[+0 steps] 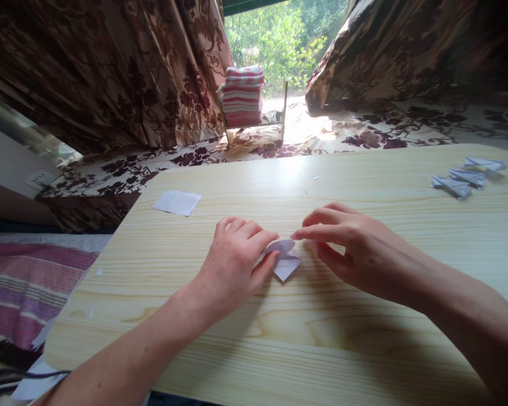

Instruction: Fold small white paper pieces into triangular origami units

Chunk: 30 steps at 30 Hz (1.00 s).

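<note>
A small piece of folded white paper (285, 264) is at the middle of the wooden table, its pointed corner towards me and its upper flap curling up. My left hand (237, 254) pinches the paper's left side between thumb and fingers. Just right of the paper, my right hand (342, 239) has its thumb and fingers apart, with the index fingertip at or very near the flap's upper right edge. Whether that fingertip touches the paper I cannot tell. Nothing shows within the right hand.
Several small folded paper pieces (468, 176) lie at the table's far right. A flat printed paper sheet (178, 203) rests at the far left. Tiny paper scraps (315, 178) dot the light wooden table (220, 349). Behind it, striped cloths (242, 97) are stacked on a small rack by the window.
</note>
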Each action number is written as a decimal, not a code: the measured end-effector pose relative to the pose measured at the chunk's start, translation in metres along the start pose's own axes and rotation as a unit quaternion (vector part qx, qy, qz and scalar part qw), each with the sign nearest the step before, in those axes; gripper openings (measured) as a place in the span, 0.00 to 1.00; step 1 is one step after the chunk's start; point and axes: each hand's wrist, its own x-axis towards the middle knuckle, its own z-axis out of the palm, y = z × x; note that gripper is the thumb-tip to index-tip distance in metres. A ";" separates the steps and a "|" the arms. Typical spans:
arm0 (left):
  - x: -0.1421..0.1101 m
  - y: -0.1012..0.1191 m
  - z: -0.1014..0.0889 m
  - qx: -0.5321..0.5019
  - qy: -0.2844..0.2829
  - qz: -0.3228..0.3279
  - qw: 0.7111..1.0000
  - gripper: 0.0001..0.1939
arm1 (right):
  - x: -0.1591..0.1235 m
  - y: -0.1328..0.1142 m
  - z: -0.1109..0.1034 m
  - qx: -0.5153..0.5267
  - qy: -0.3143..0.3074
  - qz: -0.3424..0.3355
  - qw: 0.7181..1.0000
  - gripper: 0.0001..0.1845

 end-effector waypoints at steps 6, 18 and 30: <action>0.001 -0.002 0.004 0.035 0.008 0.012 0.999 0.09 | 0.003 -0.004 0.000 0.016 0.007 -0.028 0.999 0.17; 0.000 -0.002 -0.004 0.023 -0.013 0.021 0.999 0.09 | 0.004 -0.006 0.000 -0.020 -0.046 -0.042 0.998 0.11; -0.001 -0.005 -0.007 0.021 -0.016 0.037 0.999 0.11 | 0.003 -0.008 -0.001 0.023 -0.067 -0.028 0.997 0.16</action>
